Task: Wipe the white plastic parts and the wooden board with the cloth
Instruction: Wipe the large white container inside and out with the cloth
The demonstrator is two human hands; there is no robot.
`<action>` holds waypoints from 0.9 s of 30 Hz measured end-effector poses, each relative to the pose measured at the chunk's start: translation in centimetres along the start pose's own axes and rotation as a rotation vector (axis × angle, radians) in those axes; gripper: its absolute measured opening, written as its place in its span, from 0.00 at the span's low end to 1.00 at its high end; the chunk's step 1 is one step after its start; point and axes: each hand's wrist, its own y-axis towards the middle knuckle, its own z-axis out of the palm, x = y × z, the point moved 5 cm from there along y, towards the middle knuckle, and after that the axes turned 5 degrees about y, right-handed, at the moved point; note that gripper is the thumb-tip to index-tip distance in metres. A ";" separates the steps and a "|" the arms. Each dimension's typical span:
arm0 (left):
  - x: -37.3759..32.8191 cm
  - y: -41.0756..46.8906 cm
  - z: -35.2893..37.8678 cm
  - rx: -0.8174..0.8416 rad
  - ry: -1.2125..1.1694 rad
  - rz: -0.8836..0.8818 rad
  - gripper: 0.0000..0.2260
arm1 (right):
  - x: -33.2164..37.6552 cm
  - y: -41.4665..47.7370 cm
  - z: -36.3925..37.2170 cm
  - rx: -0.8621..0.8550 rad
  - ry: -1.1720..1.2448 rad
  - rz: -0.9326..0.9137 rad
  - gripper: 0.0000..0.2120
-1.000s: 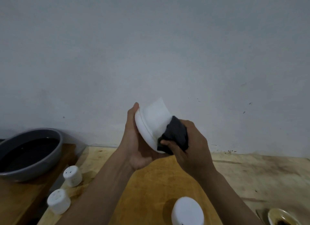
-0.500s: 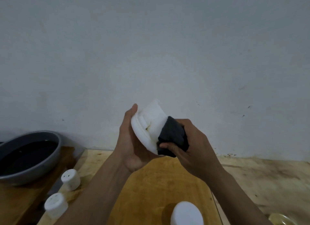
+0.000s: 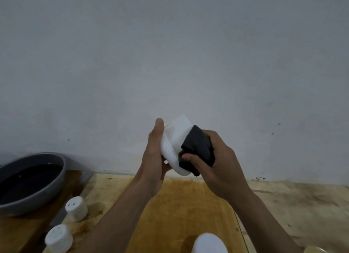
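**Turned slightly in its grip, the white part is mid-wipe**

Compared with half a second ago, the white plastic part (image 3: 175, 137) has rotated a little in the left hand (image 3: 153, 158), and the cloth (image 3: 198, 149) sits a touch higher on its side. That hand cups the part from behind, thumb upright along the rim, well above the wooden board (image 3: 181, 205). The right hand (image 3: 217, 164) pinches the folded dark cloth between thumb and fingers, pressing it to the part. Smooth plastic in so loose a hold could slip under that push and drop onto the board.
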 end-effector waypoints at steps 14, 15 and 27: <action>0.0 -1.1 1.2 -0.051 0.290 0.415 0.53 | -0.4 0.7 -0.8 -0.186 0.228 0.238 0.17; -0.2 -1.2 1.2 -0.055 0.312 0.452 0.53 | -0.1 1.0 -0.9 -0.192 0.229 0.254 0.18; -0.2 -1.7 0.5 -0.077 0.358 0.504 0.49 | 1.4 1.8 -1.0 0.021 0.104 0.230 0.08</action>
